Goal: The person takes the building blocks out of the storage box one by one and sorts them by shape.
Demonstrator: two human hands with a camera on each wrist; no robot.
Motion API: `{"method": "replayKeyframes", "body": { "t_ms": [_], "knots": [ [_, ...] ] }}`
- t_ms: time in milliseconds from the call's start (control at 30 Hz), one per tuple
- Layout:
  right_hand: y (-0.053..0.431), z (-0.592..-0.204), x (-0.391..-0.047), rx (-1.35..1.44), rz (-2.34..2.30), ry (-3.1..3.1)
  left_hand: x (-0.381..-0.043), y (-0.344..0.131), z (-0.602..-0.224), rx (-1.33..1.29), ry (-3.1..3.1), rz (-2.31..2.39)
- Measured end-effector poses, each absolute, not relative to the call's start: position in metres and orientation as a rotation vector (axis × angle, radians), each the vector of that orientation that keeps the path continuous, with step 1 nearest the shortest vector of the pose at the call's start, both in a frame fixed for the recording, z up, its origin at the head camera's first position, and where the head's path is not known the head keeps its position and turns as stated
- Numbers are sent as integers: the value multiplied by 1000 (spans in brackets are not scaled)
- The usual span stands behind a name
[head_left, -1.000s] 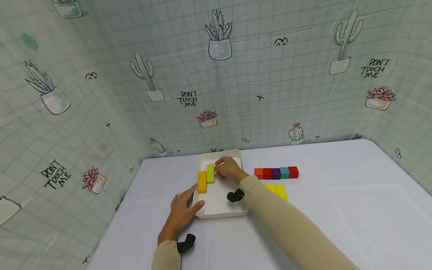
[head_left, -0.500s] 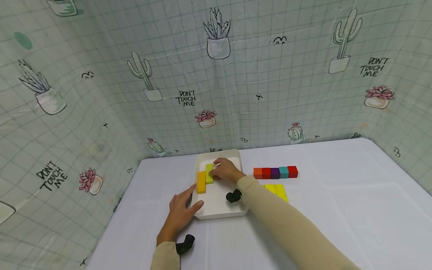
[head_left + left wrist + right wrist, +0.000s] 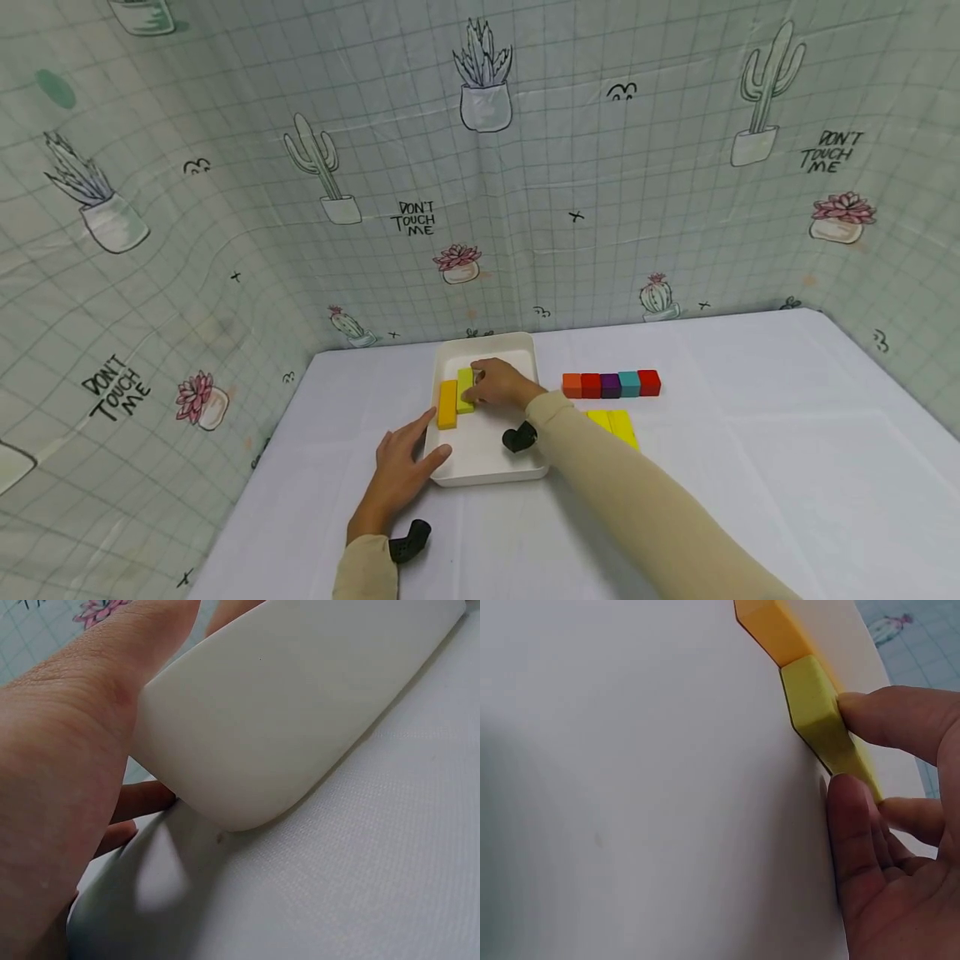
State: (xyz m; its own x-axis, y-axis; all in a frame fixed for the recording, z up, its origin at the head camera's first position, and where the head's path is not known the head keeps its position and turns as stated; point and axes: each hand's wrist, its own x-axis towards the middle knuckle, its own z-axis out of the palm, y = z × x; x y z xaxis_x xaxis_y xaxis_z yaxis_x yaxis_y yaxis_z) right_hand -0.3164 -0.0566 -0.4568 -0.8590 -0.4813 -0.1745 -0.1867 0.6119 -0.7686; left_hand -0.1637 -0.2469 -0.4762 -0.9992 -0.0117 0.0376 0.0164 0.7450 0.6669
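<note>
Inside the white tray [image 3: 491,479], a lime-yellow block [image 3: 465,398] lies beside an orange-yellow block [image 3: 447,406], set a little farther back. My right hand [image 3: 504,385] reaches in from the right and holds the lime block; in the right wrist view the thumb presses its upper face while another fingertip meets its far end. The remaining fingers rest low beside it. At the tray's near left corner, my left hand [image 3: 405,468] touches the wall with spread fingers, the thumb over the rim. The left wrist view shows that corner wall [image 3: 262,712] close up.
Right of the tray stands a row of cubes: orange [image 3: 572,386], red [image 3: 591,386], purple [image 3: 610,386], teal [image 3: 628,384] and red [image 3: 649,382]. Yellow blocks [image 3: 618,425] lie nearer, partly behind the right sleeve. A patterned cloth wall [image 3: 525,250] borders the white table.
My right thumb has come onto the lime block and the fingers have closed in. The block has slid slightly toward me along the orange-yellow one. The left hand stays at the tray corner.
</note>
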Motion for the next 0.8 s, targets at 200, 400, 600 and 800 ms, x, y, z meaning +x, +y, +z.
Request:
{"method": "replayKeyframes", "body": {
  "t_ms": [200, 400, 600, 800],
  "knots": [
    [-54, -457, -317, -510, -1199, 2431, -163, -244, -477, 6, -2910, -1096],
    [-52, -458, -317, -492, -1281, 2406, -164, -243, -474, -14, -2913, -1084],
    [-54, -459, -316, -482, -1359, 2373, -164, -244, -472, -20, -2923, -1077],
    [-56, -460, -311, -452, -1373, 2420, -163, -246, -474, -10, -2916, -1103]
  ]
}}
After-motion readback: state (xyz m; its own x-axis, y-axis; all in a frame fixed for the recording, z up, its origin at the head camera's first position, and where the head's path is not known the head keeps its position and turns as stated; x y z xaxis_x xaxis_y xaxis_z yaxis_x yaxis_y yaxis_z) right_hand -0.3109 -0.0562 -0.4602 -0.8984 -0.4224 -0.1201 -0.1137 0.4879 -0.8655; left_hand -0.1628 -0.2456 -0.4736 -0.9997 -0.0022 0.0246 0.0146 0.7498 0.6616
